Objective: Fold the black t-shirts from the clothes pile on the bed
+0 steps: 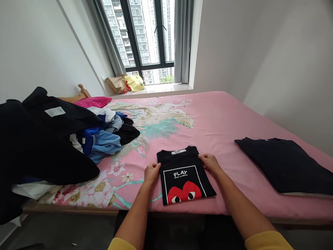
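Folded black fabric T-shirt with red heart print (183, 178) | edges pinched by left fingers (156, 167), ten o'clock, right fingers (203, 157), two o'clock | even grip likely needed next

Black garment (47, 146) cropped at left edge.

On the black T-shirt (182, 163), the print reads "PLAY", with "FANTASY and MIRACLE" under it, at six o'clock.
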`<state>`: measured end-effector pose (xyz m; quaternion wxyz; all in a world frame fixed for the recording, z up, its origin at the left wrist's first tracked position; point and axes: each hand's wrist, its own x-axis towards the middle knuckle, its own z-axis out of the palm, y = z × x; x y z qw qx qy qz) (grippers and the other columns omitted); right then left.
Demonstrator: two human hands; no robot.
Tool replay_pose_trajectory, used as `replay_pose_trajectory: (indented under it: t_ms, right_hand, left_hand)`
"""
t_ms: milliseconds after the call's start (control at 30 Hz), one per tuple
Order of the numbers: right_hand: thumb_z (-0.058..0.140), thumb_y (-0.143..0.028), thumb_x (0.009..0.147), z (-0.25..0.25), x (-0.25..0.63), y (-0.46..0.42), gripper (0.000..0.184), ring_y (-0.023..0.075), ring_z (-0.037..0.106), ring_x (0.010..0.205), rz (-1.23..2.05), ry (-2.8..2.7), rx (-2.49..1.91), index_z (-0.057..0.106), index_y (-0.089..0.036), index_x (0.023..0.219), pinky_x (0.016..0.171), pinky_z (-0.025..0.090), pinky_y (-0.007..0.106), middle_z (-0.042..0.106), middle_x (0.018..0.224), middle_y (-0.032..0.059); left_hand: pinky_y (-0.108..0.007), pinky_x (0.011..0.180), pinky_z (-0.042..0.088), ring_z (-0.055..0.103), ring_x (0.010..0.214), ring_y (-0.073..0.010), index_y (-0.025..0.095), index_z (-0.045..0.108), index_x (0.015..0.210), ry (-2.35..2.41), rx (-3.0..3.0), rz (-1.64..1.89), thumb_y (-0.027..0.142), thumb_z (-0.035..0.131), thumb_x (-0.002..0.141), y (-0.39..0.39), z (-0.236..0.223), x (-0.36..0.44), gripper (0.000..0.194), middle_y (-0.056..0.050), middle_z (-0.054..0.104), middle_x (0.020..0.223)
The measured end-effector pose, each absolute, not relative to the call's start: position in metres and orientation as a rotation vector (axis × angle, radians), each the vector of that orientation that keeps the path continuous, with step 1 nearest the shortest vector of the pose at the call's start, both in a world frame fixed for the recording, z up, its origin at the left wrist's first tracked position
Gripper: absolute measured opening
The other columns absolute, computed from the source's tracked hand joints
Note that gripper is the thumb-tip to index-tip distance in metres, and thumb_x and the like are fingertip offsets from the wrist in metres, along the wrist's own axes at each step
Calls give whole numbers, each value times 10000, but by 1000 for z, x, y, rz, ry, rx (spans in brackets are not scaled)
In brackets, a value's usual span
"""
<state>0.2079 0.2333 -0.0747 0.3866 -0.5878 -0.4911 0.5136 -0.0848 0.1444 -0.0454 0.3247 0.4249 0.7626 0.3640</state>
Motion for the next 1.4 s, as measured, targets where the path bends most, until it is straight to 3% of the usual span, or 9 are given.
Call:
replay_pose_trajectory:
  t_ms: [267, 400, 500, 633, 733, 867, 1100, 1267, 1400]
  right_hand:
    - [609, -475, 681, -72, 208, 229, 309, 67, 422, 324, 1270, -1237, -1516, 506, -184, 682, 318, 297, 181, 488, 469, -64]
    - [608, -460, 689, -69, 212, 215, 320, 67, 473, 397, 1289, -1198, -1463, 530, -177, 816, 361, 369, 178, 529, 570, -47]
    - [622, -435, 677, -69, 216, 199, 344, 81, 515, 468, 1294, -1165, -1449, 525, -173, 878, 411, 427, 191, 536, 617, -36]
    - [604, -472, 690, -71, 220, 164, 402, 127, 571, 586, 1219, -1193, -1473, 519, -178, 950, 446, 453, 222, 588, 736, 5]
    - [589, -451, 713, -77, 227, 129, 393, 161, 596, 727, 937, -1367, -1552, 546, -175, 990, 651, 508, 292, 614, 832, 37]
    - [528, -330, 724, -81, 240, 89, 238, 190, 586, 832, 714, -1606, -1611, 593, -179, 897, 806, 475, 346, 615, 907, 64]
    - [345, -328, 867, -31, 207, 94, 337, 197, 507, 1106, 467, -1857, -1465, 552, -172, 1082, 981, 397, 356, 561, 1159, 94]
    - [342, -362, 892, -19, 148, 122, 511, 233, 230, 1356, 247, -2093, -1518, 413, -123, 1338, 1118, 173, 443, 329, 1443, 108]
    - [340, -474, 894, -48, 133, 128, 570, 259, 151, 1383, 279, -2243, -1692, 362, -196, 1391, 1103, 72, 522, 255, 1486, 80]
  left_hand:
    - [-240, 457, 351, 506, 425, -140, 180, 545, 595, 2027, 1219, 895, 528, 584, 684, 137, -41, -81, 361, 23, 501, 435]
    - [-251, 616, 412, 600, 671, -170, 183, 590, 844, 2115, 1286, 949, 346, 598, 705, 122, -40, -74, 215, -6, 616, 656]
    - [-291, 723, 434, 606, 774, -188, 176, 546, 1038, 2195, 1278, 990, 283, 526, 754, 107, -41, -67, 304, -27, 626, 751]
    - [-353, 899, 431, 552, 1067, -225, 174, 515, 1165, 2196, 1538, 1078, 349, 520, 785, 77, -46, -51, 419, -112, 585, 1142]
    - [-423, 1019, 356, 396, 1272, -263, 238, 488, 1276, 2070, 1939, 946, 356, 537, 792, 44, -56, -36, 501, -99, 401, 1410]
    - [-479, 1070, 295, 342, 1317, -274, 310, 502, 1286, 1987, 2089, 823, 327, 493, 833, 11, -67, -29, 454, -62, 358, 1450]
    - [-389, 969, 439, 549, 1093, -227, 141, 581, 1152, 2027, 1721, 1134, 289, 407, 861, 63, -41, -56, 370, -133, 608, 1125]
    - [-488, 1113, 185, 229, 1372, -258, 207, 392, 1368, 2068, 2071, 921, 295, 436, 855, 102, -36, -50, 522, -102, 292, 1482]
    - [-515, 1120, 82, 204, 1382, -260, 290, 405, 1358, 1918, 2085, 634, 427, 497, 815, 106, -48, -49, 567, -50, 279, 1493]
